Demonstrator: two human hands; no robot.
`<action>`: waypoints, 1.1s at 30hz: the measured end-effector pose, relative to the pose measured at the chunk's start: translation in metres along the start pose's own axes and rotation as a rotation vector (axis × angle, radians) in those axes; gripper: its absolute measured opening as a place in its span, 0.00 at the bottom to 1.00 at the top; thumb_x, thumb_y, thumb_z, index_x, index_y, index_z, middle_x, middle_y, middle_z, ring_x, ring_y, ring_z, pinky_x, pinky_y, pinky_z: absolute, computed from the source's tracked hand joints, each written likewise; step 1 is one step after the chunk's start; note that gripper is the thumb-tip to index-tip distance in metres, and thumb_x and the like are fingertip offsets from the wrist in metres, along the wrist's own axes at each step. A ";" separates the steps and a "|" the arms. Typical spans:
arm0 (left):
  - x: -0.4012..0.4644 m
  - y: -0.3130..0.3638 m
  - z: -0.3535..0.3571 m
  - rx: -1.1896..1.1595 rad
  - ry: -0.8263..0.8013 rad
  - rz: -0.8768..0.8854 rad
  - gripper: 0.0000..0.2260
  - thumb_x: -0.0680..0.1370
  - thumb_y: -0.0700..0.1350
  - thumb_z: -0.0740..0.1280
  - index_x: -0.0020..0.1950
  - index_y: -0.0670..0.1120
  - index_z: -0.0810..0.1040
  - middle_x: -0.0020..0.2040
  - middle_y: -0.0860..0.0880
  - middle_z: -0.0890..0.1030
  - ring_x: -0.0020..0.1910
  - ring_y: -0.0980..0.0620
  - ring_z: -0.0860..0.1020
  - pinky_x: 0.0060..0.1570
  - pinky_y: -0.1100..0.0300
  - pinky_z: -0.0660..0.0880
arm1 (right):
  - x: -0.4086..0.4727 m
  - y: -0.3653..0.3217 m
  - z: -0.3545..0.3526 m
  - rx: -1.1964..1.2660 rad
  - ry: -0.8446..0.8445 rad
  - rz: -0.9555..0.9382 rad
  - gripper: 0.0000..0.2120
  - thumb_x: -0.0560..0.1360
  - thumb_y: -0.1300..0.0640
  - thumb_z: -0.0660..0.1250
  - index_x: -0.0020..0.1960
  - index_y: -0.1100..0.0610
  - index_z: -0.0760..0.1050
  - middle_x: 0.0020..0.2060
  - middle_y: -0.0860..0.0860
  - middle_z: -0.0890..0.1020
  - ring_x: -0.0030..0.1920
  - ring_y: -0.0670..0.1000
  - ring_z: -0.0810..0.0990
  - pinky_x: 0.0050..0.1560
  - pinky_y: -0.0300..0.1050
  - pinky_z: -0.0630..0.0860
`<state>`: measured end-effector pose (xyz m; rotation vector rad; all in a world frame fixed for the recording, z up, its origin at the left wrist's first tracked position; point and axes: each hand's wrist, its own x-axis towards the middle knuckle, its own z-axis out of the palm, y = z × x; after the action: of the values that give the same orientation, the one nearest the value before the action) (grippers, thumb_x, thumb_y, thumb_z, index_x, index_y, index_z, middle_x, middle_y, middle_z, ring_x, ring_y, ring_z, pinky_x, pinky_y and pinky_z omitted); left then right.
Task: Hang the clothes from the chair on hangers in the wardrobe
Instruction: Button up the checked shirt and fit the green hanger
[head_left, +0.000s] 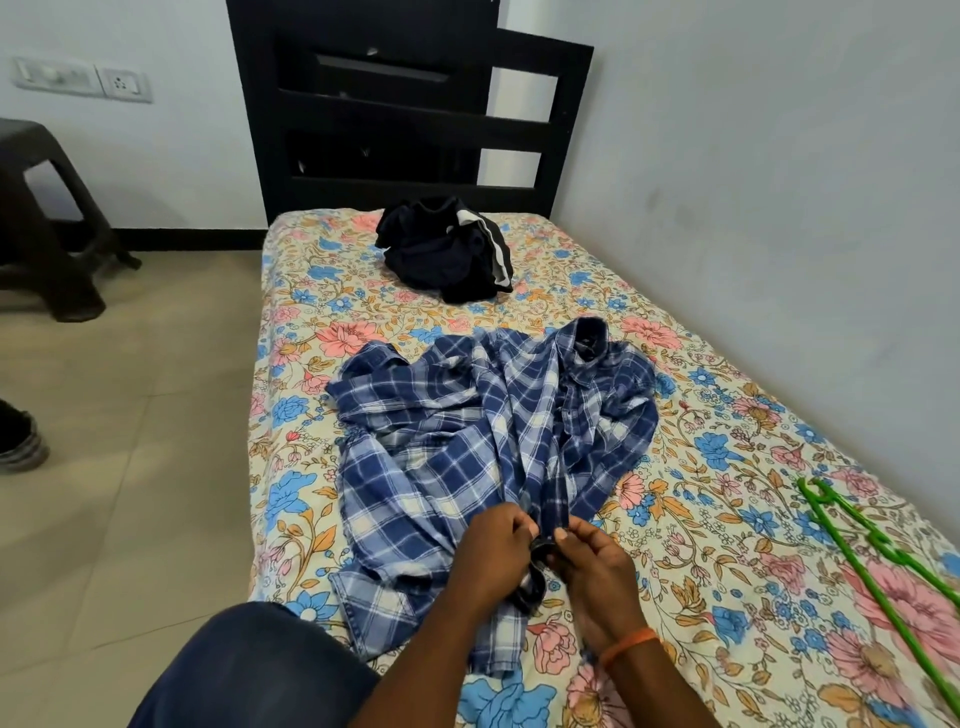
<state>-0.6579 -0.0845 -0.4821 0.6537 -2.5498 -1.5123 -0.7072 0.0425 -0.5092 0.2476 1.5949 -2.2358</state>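
A blue and white plaid shirt (483, 431) lies spread and rumpled on the floral bedsheet (727, 545), collar toward the headboard. My left hand (491, 551) pinches the shirt's front edge near the hem. My right hand (589, 566), with an orange band on the wrist, pinches the same dark edge right beside it. A heap of black clothes (447, 249) with white stripes sits farther up the bed. Green plastic hangers (878, 551) lie on the sheet at the right edge.
A black headboard (410, 114) stands against the wall at the bed's far end. A dark plastic stool (47, 228) is on the tiled floor at left, and a shoe (21, 441) shows at the left edge. A white wall runs along the bed's right side.
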 end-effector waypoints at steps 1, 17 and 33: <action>0.000 0.000 0.000 -0.008 0.001 0.002 0.10 0.81 0.46 0.63 0.39 0.48 0.74 0.37 0.50 0.78 0.36 0.52 0.76 0.41 0.52 0.75 | 0.000 -0.001 -0.001 0.010 -0.010 -0.001 0.10 0.74 0.71 0.68 0.55 0.65 0.76 0.44 0.59 0.82 0.44 0.56 0.82 0.44 0.48 0.82; -0.001 0.000 0.008 0.098 0.062 0.097 0.08 0.80 0.46 0.64 0.42 0.50 0.75 0.40 0.54 0.77 0.39 0.57 0.76 0.39 0.61 0.73 | -0.017 0.006 0.014 -0.206 0.064 -0.211 0.03 0.77 0.66 0.69 0.47 0.63 0.81 0.37 0.60 0.85 0.34 0.54 0.82 0.33 0.44 0.80; 0.000 -0.002 0.004 0.060 0.080 0.058 0.10 0.78 0.44 0.67 0.37 0.48 0.81 0.35 0.52 0.81 0.34 0.58 0.79 0.39 0.58 0.79 | -0.022 0.019 0.015 -0.475 0.097 -0.406 0.06 0.74 0.66 0.71 0.41 0.57 0.84 0.35 0.53 0.85 0.38 0.54 0.84 0.39 0.46 0.83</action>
<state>-0.6587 -0.0819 -0.4858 0.6280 -2.5400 -1.3679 -0.6784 0.0273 -0.5122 -0.1131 2.3390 -2.0462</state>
